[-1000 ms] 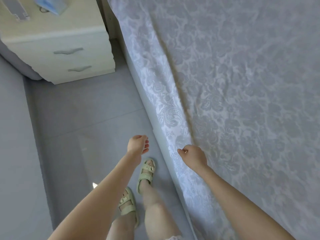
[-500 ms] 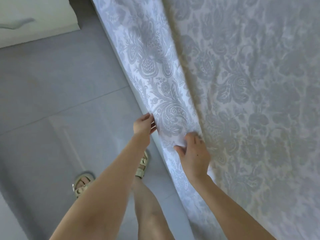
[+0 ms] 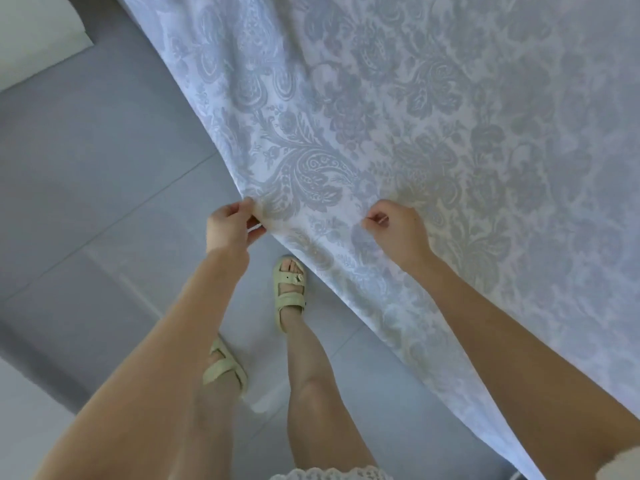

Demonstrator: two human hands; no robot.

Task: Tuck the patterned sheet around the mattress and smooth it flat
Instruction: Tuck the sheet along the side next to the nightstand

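Both hands hold the sheet [image 3: 381, 116] at its left border: the left hand [image 3: 230, 226] pinches the free edge between thumb and curled fingers, and the right hand [image 3: 398, 230], fingers curled, appears to nip a fold of cloth just to the right of it. Between the two hands the border is drawn out over the floor [image 3: 104, 168], above the sandals [image 3: 291, 289], instead of hanging against the bed's side. The sheet is spread across the bed to the right and far side and covers the mattress, which is hidden beneath it. Spreading seems done and the top lies fairly flat, with faint creases. This edge is not yet tucked, so tucking here and a final smoothing are judged to be left. The other edges are out of view. A pale cabinet [image 3: 34, 26] stands at far left.
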